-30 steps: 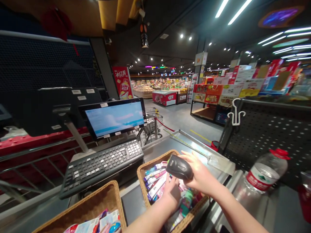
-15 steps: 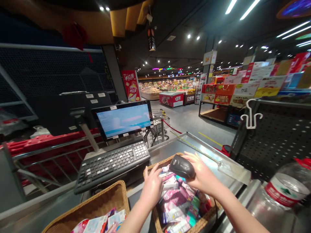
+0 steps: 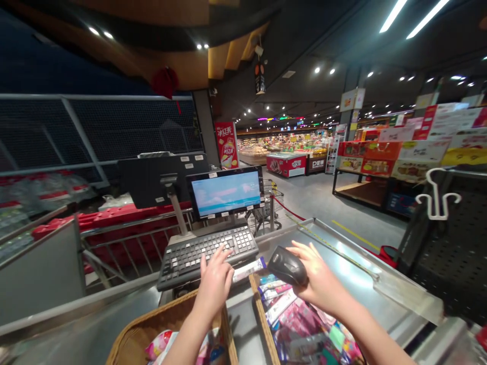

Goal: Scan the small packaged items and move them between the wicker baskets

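Observation:
My right hand [image 3: 319, 271] is closed around a black handheld barcode scanner [image 3: 286, 265] above the right wicker basket [image 3: 262, 324]. That basket is filled with small colourful packages [image 3: 297, 324]. My left hand [image 3: 215, 278] grips a narrow white packet [image 3: 248, 269] with a purple end, which sticks out to the right toward the scanner's front. The fingers of this hand are partly stretched, just in front of the keyboard [image 3: 207, 253]. Below my left forearm stands the left wicker basket [image 3: 127, 339], with several packages in it.
A lit monitor [image 3: 228, 192] rises behind the keyboard, with a second dark screen [image 3: 152, 180] to its left. The metal counter [image 3: 342, 248] stretches away to the right. A white hook [image 3: 437, 197] hangs on a perforated black panel at the right.
My left hand has come out of the right basket and moved left toward the keyboard, now with a packet. The scanner stays in my right hand. The view has turned left.

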`<state>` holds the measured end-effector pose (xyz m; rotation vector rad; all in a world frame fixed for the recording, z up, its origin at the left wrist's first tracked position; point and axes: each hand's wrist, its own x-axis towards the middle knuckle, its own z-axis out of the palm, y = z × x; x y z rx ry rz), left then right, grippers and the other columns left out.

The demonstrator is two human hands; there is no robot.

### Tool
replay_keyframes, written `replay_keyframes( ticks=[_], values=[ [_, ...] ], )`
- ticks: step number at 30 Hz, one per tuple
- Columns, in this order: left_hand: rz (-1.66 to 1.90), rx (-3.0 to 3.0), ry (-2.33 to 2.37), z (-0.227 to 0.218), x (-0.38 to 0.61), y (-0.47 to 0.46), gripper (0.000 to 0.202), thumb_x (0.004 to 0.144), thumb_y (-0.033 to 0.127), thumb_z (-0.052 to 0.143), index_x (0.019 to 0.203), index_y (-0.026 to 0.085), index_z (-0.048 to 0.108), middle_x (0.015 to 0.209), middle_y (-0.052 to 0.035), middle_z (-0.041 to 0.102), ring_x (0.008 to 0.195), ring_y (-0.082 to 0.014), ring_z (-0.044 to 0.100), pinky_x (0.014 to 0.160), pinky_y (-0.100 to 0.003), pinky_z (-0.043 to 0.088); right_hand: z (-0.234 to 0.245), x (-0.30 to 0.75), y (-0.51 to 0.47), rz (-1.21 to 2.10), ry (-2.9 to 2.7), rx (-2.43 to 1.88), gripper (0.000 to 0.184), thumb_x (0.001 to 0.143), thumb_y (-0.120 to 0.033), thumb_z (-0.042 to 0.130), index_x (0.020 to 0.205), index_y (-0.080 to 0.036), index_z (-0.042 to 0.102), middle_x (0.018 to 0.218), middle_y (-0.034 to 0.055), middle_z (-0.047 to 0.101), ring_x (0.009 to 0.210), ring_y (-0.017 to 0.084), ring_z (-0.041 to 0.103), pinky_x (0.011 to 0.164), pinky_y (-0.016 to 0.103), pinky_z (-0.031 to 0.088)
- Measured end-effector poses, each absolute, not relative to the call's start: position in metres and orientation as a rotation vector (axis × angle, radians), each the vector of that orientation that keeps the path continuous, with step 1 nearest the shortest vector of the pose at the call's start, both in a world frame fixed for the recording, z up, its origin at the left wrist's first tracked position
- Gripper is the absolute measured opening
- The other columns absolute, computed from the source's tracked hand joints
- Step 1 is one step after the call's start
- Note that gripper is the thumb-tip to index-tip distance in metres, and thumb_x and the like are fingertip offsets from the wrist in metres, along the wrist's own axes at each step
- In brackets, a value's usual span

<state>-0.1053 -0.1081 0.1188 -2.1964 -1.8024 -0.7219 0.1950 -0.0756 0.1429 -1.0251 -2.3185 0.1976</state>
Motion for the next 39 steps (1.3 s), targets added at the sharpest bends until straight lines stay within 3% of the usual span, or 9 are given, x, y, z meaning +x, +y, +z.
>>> replay_keyframes(
  ticks=[8, 19, 25, 39],
  values=[
    [-0.746, -2.104, -1.837, 0.136, -0.14, -0.119, 0.031, 0.092, 0.021, 0.043, 0.068, 0.02, 0.061, 0.134, -0.0074, 0.063, 0.139, -0.0328, 0.04, 0.111, -0.074, 0.016, 0.153, 0.159, -0.085, 0.158, -2.352, -0.974, 0.055, 0.059, -0.014, 0.057, 0.113, -0.021, 0.068, 0.132, 0.0128, 0.061, 0.137, 0.039, 0.041, 0.114, 0.07, 0.017],
    [-0.767, -2.031, -1.827, 0.151, -0.173, -0.127, 0.031, 0.093, 0.023, 0.043, 0.069, 0.02, 0.062, 0.134, -0.008, 0.062, 0.14, -0.0328, 0.04, 0.11, -0.074, 0.016, 0.159, 0.135, -0.102, 0.17, -2.375, -0.891, 0.065, 0.064, -0.017, 0.059, 0.129, -0.022, 0.061, 0.134, 0.0133, 0.06, 0.137, 0.039, 0.041, 0.114, 0.07, 0.017],
    [-0.806, -1.999, -1.816, 0.157, -0.185, -0.131, 0.029, 0.092, 0.024, 0.044, 0.07, 0.021, 0.063, 0.132, -0.0085, 0.064, 0.138, -0.0329, 0.042, 0.11, -0.075, 0.016, 0.154, 0.128, -0.106, 0.183, -2.39, -0.868, 0.073, 0.059, -0.014, 0.058, 0.131, -0.023, 0.058, 0.135, 0.0128, 0.059, 0.138, 0.039, 0.04, 0.114, 0.07, 0.016],
    [-0.817, -1.944, -1.854, 0.155, -0.204, -0.155, 0.029, 0.091, 0.023, 0.043, 0.069, 0.021, 0.063, 0.132, -0.0088, 0.064, 0.138, -0.0324, 0.043, 0.11, -0.074, 0.017, 0.156, 0.112, -0.124, 0.202, -2.433, -0.796, 0.068, 0.061, -0.015, 0.058, 0.129, -0.024, 0.059, 0.135, 0.0115, 0.058, 0.138, 0.037, 0.04, 0.115, 0.069, 0.015]
  ],
)
